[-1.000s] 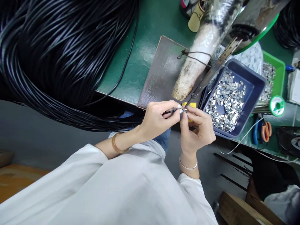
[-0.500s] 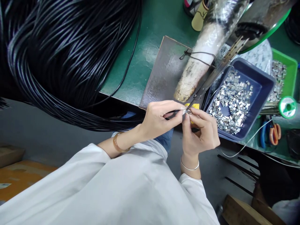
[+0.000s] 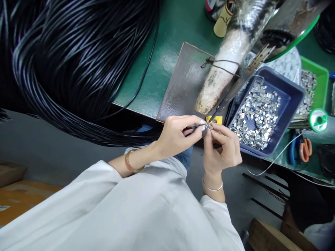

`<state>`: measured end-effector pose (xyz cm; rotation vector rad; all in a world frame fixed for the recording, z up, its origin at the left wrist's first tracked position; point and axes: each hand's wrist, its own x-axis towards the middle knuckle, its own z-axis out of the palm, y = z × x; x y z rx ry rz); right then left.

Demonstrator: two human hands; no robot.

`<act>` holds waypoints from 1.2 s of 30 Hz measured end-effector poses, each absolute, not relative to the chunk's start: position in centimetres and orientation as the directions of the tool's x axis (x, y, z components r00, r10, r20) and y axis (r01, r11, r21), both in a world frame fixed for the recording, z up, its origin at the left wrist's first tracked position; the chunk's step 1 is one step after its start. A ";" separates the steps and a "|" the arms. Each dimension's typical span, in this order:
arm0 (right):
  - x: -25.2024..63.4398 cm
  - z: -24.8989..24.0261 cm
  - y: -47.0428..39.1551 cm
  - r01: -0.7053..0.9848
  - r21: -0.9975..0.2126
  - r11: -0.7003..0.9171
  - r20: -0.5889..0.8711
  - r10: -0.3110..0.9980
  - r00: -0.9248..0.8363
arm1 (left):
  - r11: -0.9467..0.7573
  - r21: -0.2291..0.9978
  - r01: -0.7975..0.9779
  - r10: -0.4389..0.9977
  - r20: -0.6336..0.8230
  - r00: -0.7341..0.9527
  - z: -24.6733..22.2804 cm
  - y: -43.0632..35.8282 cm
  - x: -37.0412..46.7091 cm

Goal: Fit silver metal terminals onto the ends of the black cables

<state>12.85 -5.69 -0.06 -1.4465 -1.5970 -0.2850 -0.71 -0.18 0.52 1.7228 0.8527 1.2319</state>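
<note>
In the head view, a thin black cable (image 3: 192,127) lies almost level, its long axis running left to right and its end pointing right. That end meets a small metal piece (image 3: 207,126) at the near edge of the green worktop (image 3: 167,69), between the two hands.

The left hand (image 3: 175,136) comes in from the near left, back of the hand up, its grip closed on the cable between thumb and forefinger. The right hand (image 3: 222,148) rises from the near side with curled fingers, its grip pinched on the metal piece, thumb and forefinger aimed far and left.

A dark pointed rod (image 3: 222,104) slants down from the far right to the fingertips. Just beyond them sits a yellow item (image 3: 216,119) with dark marks too small to read. To the right, a blue tray (image 3: 290,90) holds small silver pieces (image 3: 259,118); a big black cable bundle (image 3: 78,66) fills the far left. An orange box (image 3: 26,198), near left, bears a white label (image 3: 4,208), its writing unreadable
</note>
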 end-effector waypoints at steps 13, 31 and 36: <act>13.3 -0.3 -6.6 0.827 -0.444 0.346 0.772 0.615 0.158 | -0.203 0.978 0.056 0.827 0.141 0.545 0.4 -1.6 -1.9; 9.4 -1.0 -9.9 0.549 -0.775 0.313 0.515 0.816 0.262 | -0.006 0.477 0.879 0.864 0.444 -0.235 2.1 9.8 -29.1; 6.5 -0.4 -8.5 0.521 -0.767 0.376 0.416 0.908 -0.044 | 0.150 0.273 0.950 0.914 0.327 -0.238 2.7 8.9 -25.8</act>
